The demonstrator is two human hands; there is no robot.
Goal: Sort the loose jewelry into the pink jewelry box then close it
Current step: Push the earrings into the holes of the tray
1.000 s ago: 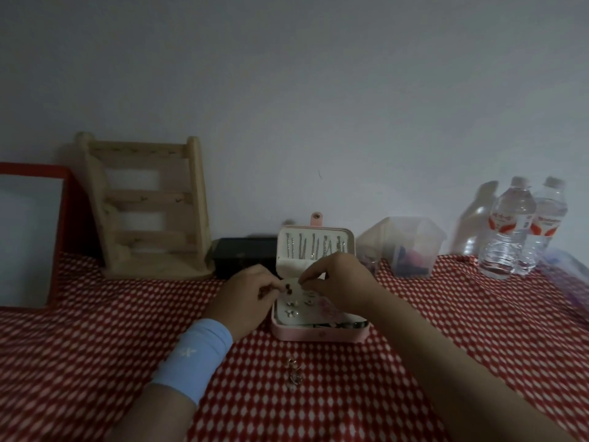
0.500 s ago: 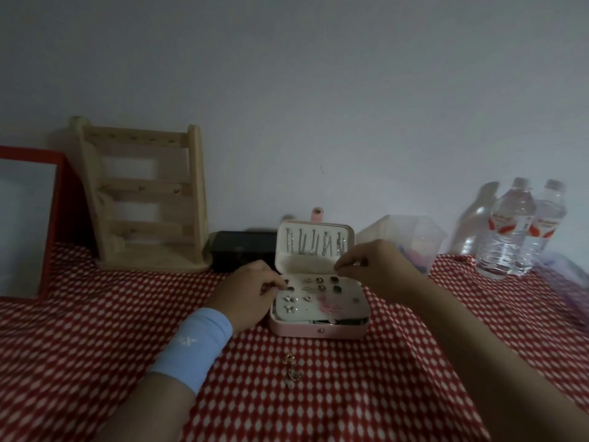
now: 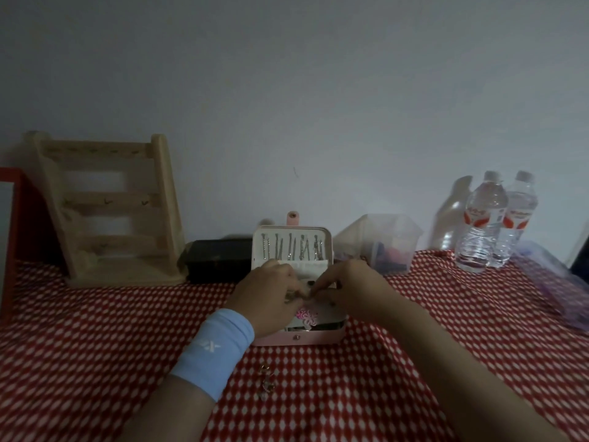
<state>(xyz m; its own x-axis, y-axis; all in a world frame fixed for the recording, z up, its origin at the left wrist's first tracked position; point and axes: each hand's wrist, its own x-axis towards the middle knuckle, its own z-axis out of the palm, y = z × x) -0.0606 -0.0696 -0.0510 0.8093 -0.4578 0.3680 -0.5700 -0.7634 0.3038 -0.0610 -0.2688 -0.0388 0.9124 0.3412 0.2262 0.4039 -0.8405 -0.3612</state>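
**A:** where's the pink jewelry box [image 3: 314,338]?

**B:** open, middle of the red checked cloth [image 3: 95,330] — left hand [image 3: 267,301] and right hand [image 3: 353,290] both over its tray, curled fingertips meeting. Can't tell what they're pinching, if anything. Loose jewelry [image 3: 267,381] lies just in front.

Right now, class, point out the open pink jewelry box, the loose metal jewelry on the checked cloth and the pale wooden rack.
pink jewelry box [image 3: 318,339]: head view, front wall.
loose metal jewelry [image 3: 267,382]: head view, cluster's middle.
pale wooden rack [image 3: 167,202]: head view, right upright.
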